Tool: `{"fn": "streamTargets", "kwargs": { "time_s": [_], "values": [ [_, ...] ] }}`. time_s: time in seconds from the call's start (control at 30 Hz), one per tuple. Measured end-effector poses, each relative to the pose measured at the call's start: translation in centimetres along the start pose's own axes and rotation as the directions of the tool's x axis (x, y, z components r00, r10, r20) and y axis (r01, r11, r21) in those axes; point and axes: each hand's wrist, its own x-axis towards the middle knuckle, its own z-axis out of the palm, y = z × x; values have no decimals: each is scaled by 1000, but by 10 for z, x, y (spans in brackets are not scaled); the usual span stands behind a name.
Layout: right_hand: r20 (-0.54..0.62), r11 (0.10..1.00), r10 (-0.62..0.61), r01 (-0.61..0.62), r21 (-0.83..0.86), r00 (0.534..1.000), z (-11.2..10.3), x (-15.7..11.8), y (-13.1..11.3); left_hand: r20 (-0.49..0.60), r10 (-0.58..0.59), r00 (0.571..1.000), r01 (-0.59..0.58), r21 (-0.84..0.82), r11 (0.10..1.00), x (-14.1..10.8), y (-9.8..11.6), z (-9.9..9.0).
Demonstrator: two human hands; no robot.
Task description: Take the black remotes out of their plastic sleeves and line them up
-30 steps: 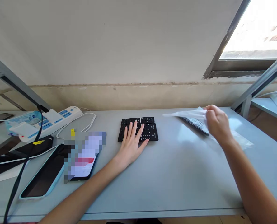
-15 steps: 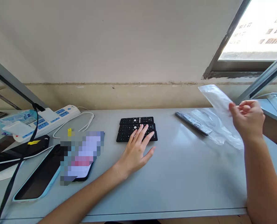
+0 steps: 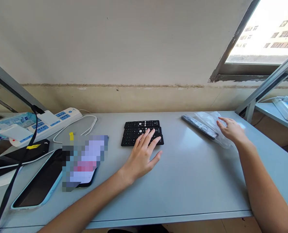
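Observation:
My left hand (image 3: 142,155) lies with fingers spread over the black remote controls (image 3: 129,136), which are laid side by side in the middle of the desk. Its fingertips rest on the lower ones and cover some buttons. Over to the right, my right hand (image 3: 232,129) is open, fingers stretched out over crumpled clear plastic sleeves (image 3: 205,119). Another remote control (image 3: 199,126), dark and apparently wrapped in clear film, lies at a slant just left of that hand, partly against the plastic.
Two phones, one dark with a light-blue case (image 3: 40,181) and one with a lit, blurred screen (image 3: 88,158), lie left. Behind them are a white power strip (image 3: 68,113), a white cable (image 3: 90,126) and a black strap (image 3: 11,181). The desk (image 3: 182,181) meets a wall.
My right hand has moved left and down from the raised position where it held up a clear plastic sleeve. The sleeve is now down among the others. My left hand stays put.

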Motion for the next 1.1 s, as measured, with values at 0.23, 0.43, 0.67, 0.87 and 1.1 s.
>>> {"fn": "streamTargets", "kwargs": {
  "time_s": [0.23, 0.43, 0.67, 0.87, 1.1],
  "values": [
    [84, 998, -44, 39, 52, 996, 2, -6, -9, 15, 22, 1000, -23, 16, 1000, 0, 4, -5],
    [-97, 992, -102, 109, 70, 990, -16, -20, -35, 63, 304, 950, -308, 62, 949, -1, 3, -1],
    [47, 975, -220, 220, -2, 974, 4, -31, -70, 151, 502, 852, -521, 146, 841, -2, 5, 5],
    [41, 968, -235, 238, -76, 971, 9, -31, -75, 113, 532, 839, -544, 172, 821, -1, 6, 2],
    [12, 971, -227, 228, -74, 974, 2, -33, -84, 176, 534, 827, -559, 161, 813, -1, 8, 0]
  ]
}}
